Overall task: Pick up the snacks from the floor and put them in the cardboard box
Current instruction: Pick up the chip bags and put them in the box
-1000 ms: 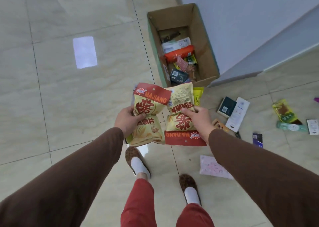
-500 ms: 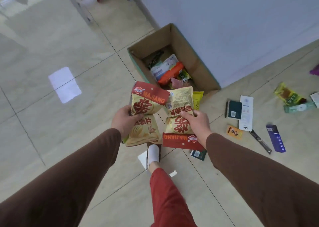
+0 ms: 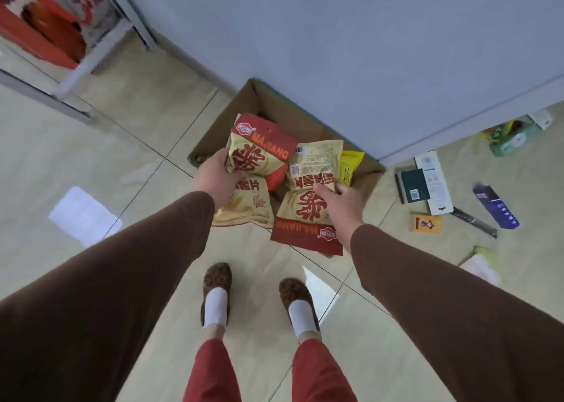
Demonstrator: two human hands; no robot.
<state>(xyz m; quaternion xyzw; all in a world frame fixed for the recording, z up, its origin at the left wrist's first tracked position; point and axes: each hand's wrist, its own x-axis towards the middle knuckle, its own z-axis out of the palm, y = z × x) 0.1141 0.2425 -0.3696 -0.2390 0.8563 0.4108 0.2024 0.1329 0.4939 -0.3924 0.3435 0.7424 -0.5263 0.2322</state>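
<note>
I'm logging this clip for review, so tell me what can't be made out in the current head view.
- Inside of the brown cardboard box: hidden by the two red-and-yellow chip bags held over it.
- Yellow packet: mostly covered by the right-hand bag.
- Left hand fingers: behind its bag.
- Green packets at the right: blurred, print unreadable.
- Red items on the grey shelf: blurred, cut by the edge.

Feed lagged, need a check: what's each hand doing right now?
Left hand: grips a chip bag.
Right hand: grips an upside-down chip bag and a yellow packet.
</note>
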